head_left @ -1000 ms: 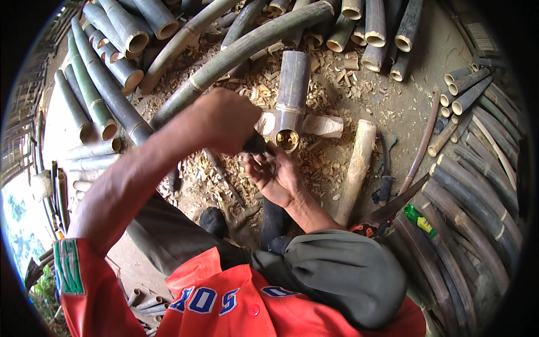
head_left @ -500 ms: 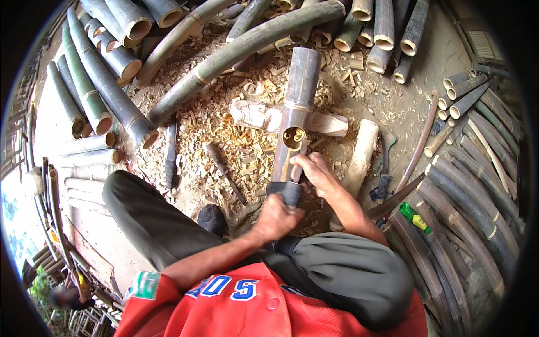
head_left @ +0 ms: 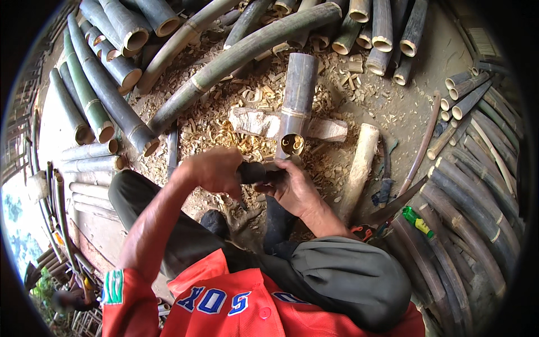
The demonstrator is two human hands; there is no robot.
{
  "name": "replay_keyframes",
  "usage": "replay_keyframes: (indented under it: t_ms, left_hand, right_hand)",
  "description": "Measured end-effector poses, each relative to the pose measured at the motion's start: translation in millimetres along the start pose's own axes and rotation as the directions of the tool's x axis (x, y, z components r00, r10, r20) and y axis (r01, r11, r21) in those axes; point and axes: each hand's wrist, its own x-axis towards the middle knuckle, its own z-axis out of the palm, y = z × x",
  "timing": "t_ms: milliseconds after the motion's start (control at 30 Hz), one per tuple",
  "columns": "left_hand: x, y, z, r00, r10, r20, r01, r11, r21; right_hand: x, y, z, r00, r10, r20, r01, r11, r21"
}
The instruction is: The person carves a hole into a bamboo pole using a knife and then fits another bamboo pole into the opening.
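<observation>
A dark bamboo tube lies lengthwise in front of me, across a pale rough log. An oval hole is cut into its upper side, with curled shavings inside. My left hand is closed round the dark wrapped handle of a tool held sideways over the tube's near end. My right hand grips the tool's other end, its thumb on top just below the hole. The tool's working end is hidden by the fingers, so I cannot tell its exact kind.
Pale shavings cover the ground. A long green bamboo pole slants across the far side. Bamboo tubes lie at left, and more poles at right. A peeled log and a green bottle are to the right.
My left hand has moved up and left, swinging the tool's handle from along the tube to sideways. My right hand has shifted slightly toward me and left.
</observation>
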Motion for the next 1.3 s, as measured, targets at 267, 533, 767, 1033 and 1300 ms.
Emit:
replay_keyframes:
  t_ms: [267,533,767,1033,1300]
  left_hand:
    - [52.4,63.1,197.4,0.821,-0.292,-0.490,-0.035,0.831,-0.555]
    - [27.6,26.6,188.5,0.919,-0.165,-0.359,-0.190,0.614,-0.766]
    - [-1.9,8.1,60.8,0.757,-0.350,-0.552,0.306,0.936,-0.173]
    - [8.6,100.9,-8.0,0.818,0.006,-0.575,0.355,0.781,0.513]
    - [-3.0,81.4,48.8,0.999,0.049,0.005,-0.046,0.896,0.442]
  right_hand:
    - [-1.5,-40.7,-57.4,0.951,-0.275,-0.143,-0.001,0.458,-0.889]
    - [-19.7,-19.7,-20.8,0.933,-0.282,-0.222,-0.010,0.598,-0.801]
    - [17.3,-3.2,4.3,0.983,-0.178,-0.046,0.162,0.957,-0.242]
    - [24.7,-12.7,-8.9,0.988,-0.128,0.089,0.088,0.930,0.358]
    - [-19.6,25.0,-20.2,0.890,-0.454,0.047,0.395,0.715,-0.577]
